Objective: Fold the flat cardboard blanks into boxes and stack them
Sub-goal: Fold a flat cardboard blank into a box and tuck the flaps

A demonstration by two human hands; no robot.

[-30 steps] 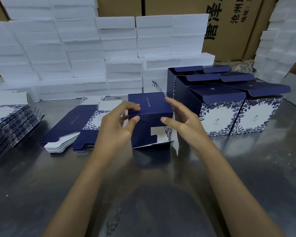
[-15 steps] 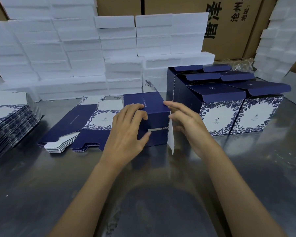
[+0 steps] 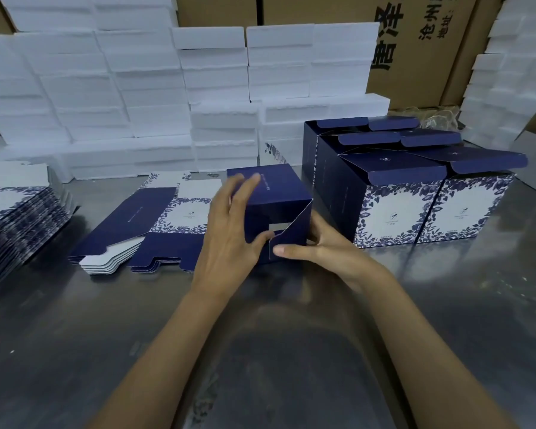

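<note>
Head view: box (flap ajar) mid-table.

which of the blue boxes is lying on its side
The box in the hands, at table centre: its open end faces the person and both hands fold its flaps. The finished boxes on the right stand upright, lids up.

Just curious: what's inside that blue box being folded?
The box shows only a small gap between its end flaps, pale inside. Nothing visible in it; the flaps and both hands cover the rest.
</note>
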